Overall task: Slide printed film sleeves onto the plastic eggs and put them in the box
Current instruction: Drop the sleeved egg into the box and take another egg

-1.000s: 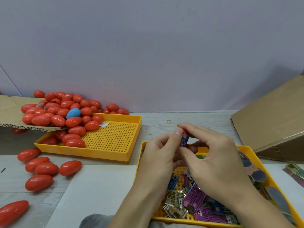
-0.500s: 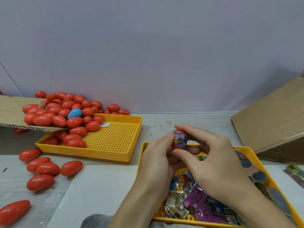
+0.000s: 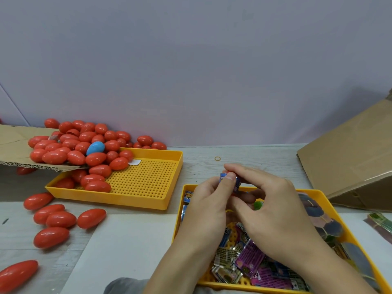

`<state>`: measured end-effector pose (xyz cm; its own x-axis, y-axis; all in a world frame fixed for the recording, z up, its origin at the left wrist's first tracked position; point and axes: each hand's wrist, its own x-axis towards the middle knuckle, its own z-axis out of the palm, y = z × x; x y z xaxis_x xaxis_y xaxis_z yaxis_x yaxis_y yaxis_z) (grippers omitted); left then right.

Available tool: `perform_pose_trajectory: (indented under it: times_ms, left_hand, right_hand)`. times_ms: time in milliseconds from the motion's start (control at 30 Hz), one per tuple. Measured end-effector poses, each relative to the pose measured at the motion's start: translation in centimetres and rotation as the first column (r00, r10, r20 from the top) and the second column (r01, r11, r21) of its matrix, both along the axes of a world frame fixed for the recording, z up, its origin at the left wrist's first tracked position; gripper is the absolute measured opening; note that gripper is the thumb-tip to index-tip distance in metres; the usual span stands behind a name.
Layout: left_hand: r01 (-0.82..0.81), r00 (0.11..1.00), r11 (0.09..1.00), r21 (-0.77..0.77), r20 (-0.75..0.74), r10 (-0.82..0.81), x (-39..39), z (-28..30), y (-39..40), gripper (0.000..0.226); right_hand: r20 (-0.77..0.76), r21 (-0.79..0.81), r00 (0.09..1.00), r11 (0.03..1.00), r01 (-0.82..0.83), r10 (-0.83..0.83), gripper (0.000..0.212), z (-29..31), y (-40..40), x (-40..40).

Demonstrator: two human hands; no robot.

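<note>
Since half a second ago the left hand (image 3: 209, 200) thumb covers the egg (image 3: 230, 174) — both hands' fingers pinch it above the sleeve tray (image 3: 318, 193); uneven pushing may wrinkle the sleeve (image 3: 237, 183).

Your left hand (image 3: 209, 205) and right hand (image 3: 273, 217) are bare, forearms unsleeved, no rings or watch showing; grey cloth (image 3: 125, 285) covers your lap.

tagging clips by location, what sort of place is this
Likely a small hand-packing workbench: a heap of red plastic eggs spilling into a perforated yellow tray, loose printed film sleeves in another, and a cardboard box.
</note>
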<state>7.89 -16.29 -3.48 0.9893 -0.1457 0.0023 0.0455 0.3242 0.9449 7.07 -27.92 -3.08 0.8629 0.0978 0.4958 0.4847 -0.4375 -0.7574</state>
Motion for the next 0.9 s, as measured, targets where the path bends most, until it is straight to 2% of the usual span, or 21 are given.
perform_pose_trajectory:
  times_ms: [133,267,500,600,667,767,900]
  left_hand:
    - [0.017,1.0,0.996,-0.092,-0.02,-0.019,-0.1,0.3,0.0,0.029]
    - [-0.004,0.997,0.981,-0.196,-0.081,-0.012,-0.1,0.8,0.4,0.034]
    - [-0.005,0.991,0.967,-0.256,-0.134,-0.031,-0.2,1.0,0.5,0.031]
    - [-0.04,0.992,0.959,-0.28,-0.125,0.005,-0.1,1.1,0.5,0.019]
    - [-0.136,0.99,0.966,-0.22,-0.057,0.127,-0.1,1.0,0.6,0.013]
    - [-0.334,0.937,0.941,0.057,0.132,0.324,0.0,0.5,0.8,0.024]
    - [-0.37,0.922,0.922,0.11,0.162,0.351,-0.1,0.5,1.0,0.027]
  right_hand:
    - [-0.042,0.064,0.999,0.998,-0.017,0.019,0.052,-0.1,-0.2,0.1]
    - [-0.155,0.282,0.972,0.951,-0.129,0.178,0.043,0.1,-0.3,0.1]
    - [-0.116,0.287,0.984,0.953,-0.094,0.132,0.04,-0.1,0.0,0.3]
    - [-0.1,0.269,0.986,0.957,-0.105,0.136,0.043,-0.3,-0.1,0.4]
    - [-0.109,0.281,0.983,0.953,-0.115,0.15,0.044,-0.4,0.0,0.5]
    - [-0.103,0.255,0.985,0.961,-0.107,0.137,0.046,-0.6,0.0,0.5]
    - [-0.104,0.219,0.987,0.97,-0.101,0.126,0.047,-0.5,0.0,0.4]
